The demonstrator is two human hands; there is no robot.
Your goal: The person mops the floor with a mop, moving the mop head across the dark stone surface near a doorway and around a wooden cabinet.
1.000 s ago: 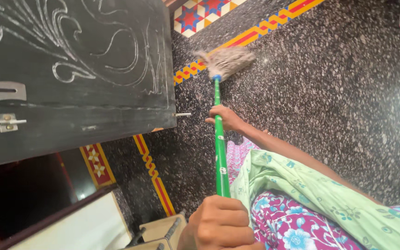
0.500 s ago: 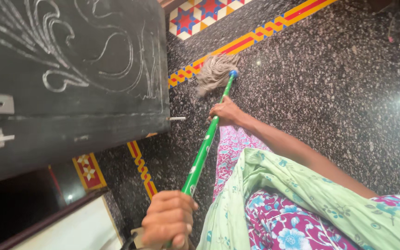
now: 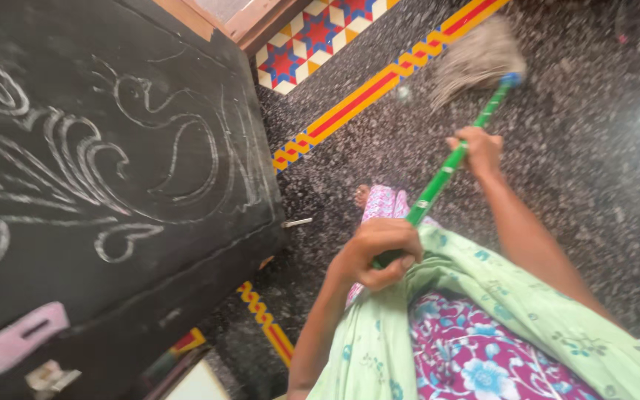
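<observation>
- Where it crosses the middle of the view, the mop runs on a slant from lower left to upper right, its green handle ending in a blue collar and a grey string head that lies on the floor just beside the border.
- Mop head: blurred; strands fan out toward the upper left, near the top edge of the view.
- Left hand: fingers curled fully round the lower end of the handle, knuckles up, thumb side toward the head; the fist sits above the lap.
- Right hand: wrapped round the handle further up, nearer the head, arm stretched out straight; grip is closed on the shaft.
- Clothing: a pale green floral cloth lies over a purple flowered garment, directly under the left hand.
- A bare foot shows past the garment's hem, on the floor.
- Floor: dark speckled stone, with a yellow, red and blue patterned border running diagonally; star-pattern tiles lie beyond it.
- Door: black, with white chalk scrollwork, filling the left side; a small metal pin juts from its edge, well apart from both hands.
</observation>
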